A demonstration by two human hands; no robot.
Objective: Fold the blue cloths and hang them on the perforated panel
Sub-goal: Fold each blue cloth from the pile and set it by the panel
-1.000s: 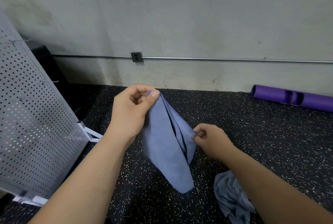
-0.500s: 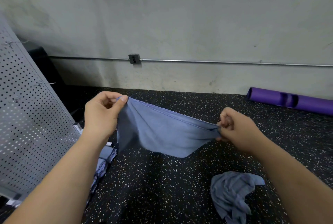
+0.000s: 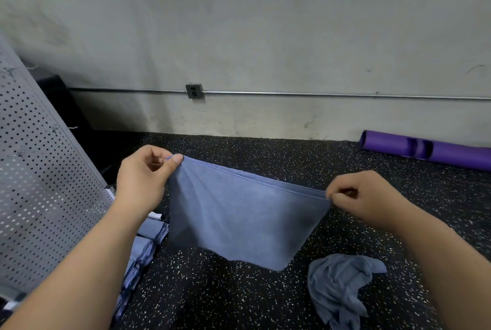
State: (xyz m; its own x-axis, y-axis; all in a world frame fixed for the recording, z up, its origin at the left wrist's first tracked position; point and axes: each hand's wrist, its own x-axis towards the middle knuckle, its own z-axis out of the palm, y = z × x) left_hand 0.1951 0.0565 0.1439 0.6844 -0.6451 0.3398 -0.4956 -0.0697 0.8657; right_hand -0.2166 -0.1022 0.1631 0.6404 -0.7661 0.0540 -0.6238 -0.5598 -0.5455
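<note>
A blue cloth (image 3: 239,218) hangs in the air, stretched flat between my hands above the speckled black floor. My left hand (image 3: 144,178) pinches its upper left corner between thumb and fingers. My right hand (image 3: 364,197) pinches its upper right corner. The grey perforated panel (image 3: 39,183) leans at the left, with small wire hooks on it. A crumpled blue cloth (image 3: 340,287) lies on the floor at the lower right. Folded blue cloths (image 3: 144,244) lie in a row at the panel's foot, partly hidden by my left forearm.
A purple roller (image 3: 425,147) lies by the wall at the right. A pale wall with a metal conduit and a socket (image 3: 194,90) runs behind. A dark object (image 3: 63,106) stands behind the panel.
My hands have moved apart, pulling the bunched hanging cloth out into a flat, stretched sheet. The folded cloths by the panel have come into view.
</note>
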